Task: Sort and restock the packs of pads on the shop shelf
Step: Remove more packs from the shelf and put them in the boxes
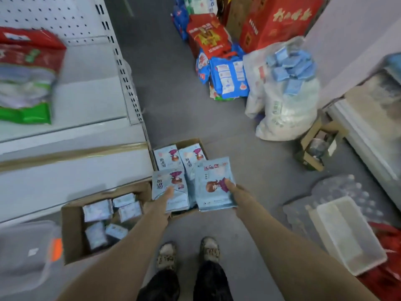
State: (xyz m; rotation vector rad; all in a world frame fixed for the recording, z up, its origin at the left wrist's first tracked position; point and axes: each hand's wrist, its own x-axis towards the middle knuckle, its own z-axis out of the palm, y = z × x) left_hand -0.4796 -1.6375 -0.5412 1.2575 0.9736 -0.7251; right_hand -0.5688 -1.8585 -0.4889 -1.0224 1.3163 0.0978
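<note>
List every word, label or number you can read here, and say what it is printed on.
"医护", probably, large characters: right pack of pads, held by the right hand; same on the left pack of pads in the left hand.
Yellow characters on the red carton: too blurred to read.
Small print on every pack: too small.

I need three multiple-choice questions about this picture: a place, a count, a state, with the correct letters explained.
1. Where does the box of light blue packs stand? A on a counter; B on a trolley; C on the floor.
2. How many packs are held? A one; B two; C four.
3. The right hand is: A gripping a pack; B open, empty; C a bare fist.
C: grey floor under it. B: left hand holds one pack, right hand another. A: its thumb clamps the pack.
</note>
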